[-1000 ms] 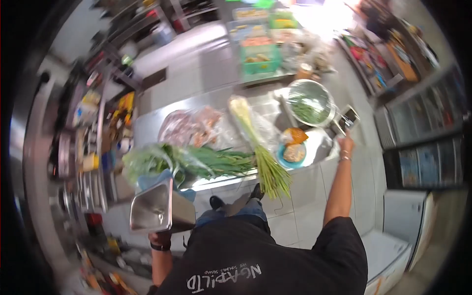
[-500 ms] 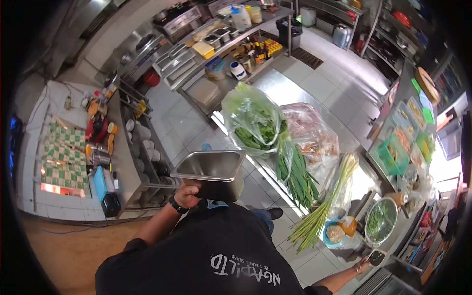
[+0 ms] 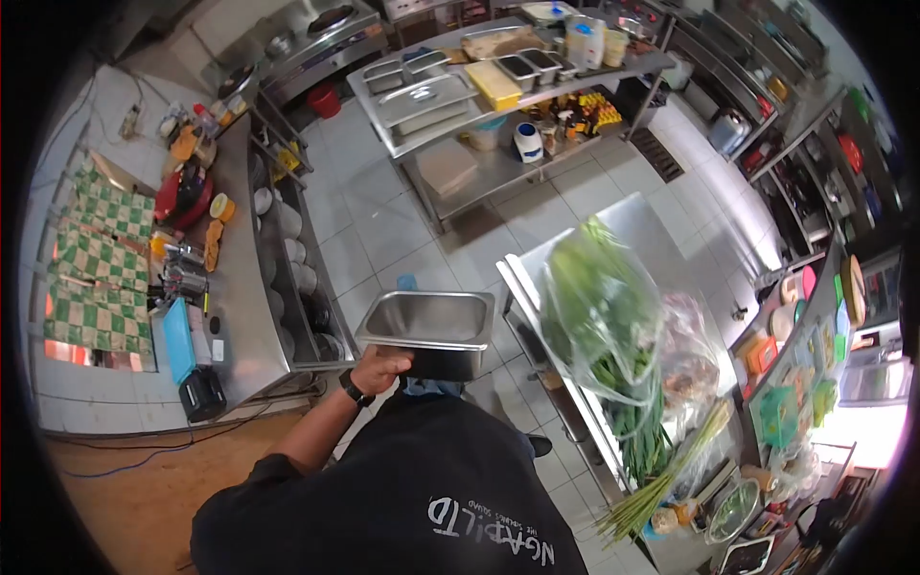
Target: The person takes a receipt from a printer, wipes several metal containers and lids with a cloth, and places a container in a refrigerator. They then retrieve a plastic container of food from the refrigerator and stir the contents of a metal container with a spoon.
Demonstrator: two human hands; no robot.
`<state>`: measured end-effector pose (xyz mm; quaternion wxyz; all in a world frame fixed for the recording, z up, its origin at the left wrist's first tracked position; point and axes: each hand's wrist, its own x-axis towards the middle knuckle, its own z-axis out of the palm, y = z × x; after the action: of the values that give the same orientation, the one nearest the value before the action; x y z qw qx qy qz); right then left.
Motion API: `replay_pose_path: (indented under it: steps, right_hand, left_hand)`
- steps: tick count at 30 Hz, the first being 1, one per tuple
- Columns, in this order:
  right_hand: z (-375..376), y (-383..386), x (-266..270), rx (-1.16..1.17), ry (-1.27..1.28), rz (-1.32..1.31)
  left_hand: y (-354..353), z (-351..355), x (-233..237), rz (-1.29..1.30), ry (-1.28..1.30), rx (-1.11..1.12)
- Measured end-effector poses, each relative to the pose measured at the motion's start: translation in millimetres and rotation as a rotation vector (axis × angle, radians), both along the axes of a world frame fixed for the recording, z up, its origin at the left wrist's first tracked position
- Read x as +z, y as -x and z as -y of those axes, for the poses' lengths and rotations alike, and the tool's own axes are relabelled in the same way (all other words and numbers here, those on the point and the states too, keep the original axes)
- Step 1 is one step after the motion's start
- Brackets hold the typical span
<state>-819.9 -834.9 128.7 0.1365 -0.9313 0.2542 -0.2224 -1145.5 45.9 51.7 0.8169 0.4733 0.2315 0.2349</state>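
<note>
My left hand (image 3: 381, 369), with a dark watch on its wrist, grips the near left side of a deep rectangular metal pan (image 3: 428, 331). The pan's open top faces up, and its inside looks empty. My right hand is out of sight. Low at the right sits a small tray of something dark (image 3: 747, 554); whether anything holds it cannot be seen. On the metal table, plastic bags of leafy greens (image 3: 599, 297) lie beside a reddish bag (image 3: 688, 355) and long green stalks (image 3: 671, 470).
A counter (image 3: 251, 326) with bottles, a blue-lidded box (image 3: 178, 337) and bowls beneath runs along the left. A metal shelf table (image 3: 431, 134) with pans and a yellow-lidded tub (image 3: 494, 84) stands ahead. More shelves and containers line the right side.
The view has turned, so the greens table appears farther right. My right hand, earlier at a small dark tray low on the right, has left view. My left hand still holds the pan.
</note>
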Motion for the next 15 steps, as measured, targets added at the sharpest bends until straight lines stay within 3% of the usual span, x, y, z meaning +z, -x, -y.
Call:
replay_pose_path:
  steps: [1, 2, 5, 6, 7, 8, 9, 10, 11, 12, 13, 14, 15]
  right_hand:
    - [-138, 1, 63, -0.026, -0.234, -0.023]
    - [-154, -13, 68, -0.006, -0.215, -0.022]
    - [-201, -88, 32, 0.523, -0.486, 0.081]
    - [-233, -107, 24, 0.523, -0.379, 0.079]
    - [-285, -121, 22, 0.676, -0.54, 0.049]
    - [-387, -109, 55, 0.54, -1.031, -0.017]
    - [-470, -99, 70, 0.581, -1.037, -0.005]
    - [-506, -115, 64, 0.684, -1.151, -0.121]
    - [-531, -145, 50, 1.009, -0.282, -0.274]
    - [-563, -170, 24, 1.106, -0.467, -0.148]
    - [-645, -155, 51, 1.014, -0.794, -0.202]
    - [-680, -184, 35, 1.259, -0.688, -0.316]
    - [-731, -193, 27, 1.238, -0.687, -0.254]
  left_hand:
    - [-1, -20, 7, 0.002, 0.016, 0.018]
    - [2, -40, 11, 0.0, 0.032, 0.033]
    - [33, -102, 3, 0.011, -0.017, 0.021]
    - [34, -117, 6, 0.022, -0.068, 0.043]
    - [30, -125, 8, 0.043, -0.005, 0.137]
    - [38, -139, 7, 0.051, -0.007, 0.144]
    - [46, -152, 3, -0.015, -0.038, 0.121]
    - [50, -162, -2, -0.08, -0.063, 0.098]
    - [47, -169, 1, -0.036, -0.05, 0.135]
    - [49, -176, -1, -0.036, -0.033, 0.141]
    - [51, -183, -2, -0.106, -0.077, 0.128]
    - [54, -191, -4, -0.176, -0.126, 0.113]
    - [58, -199, -15, -0.211, -0.197, 0.108]
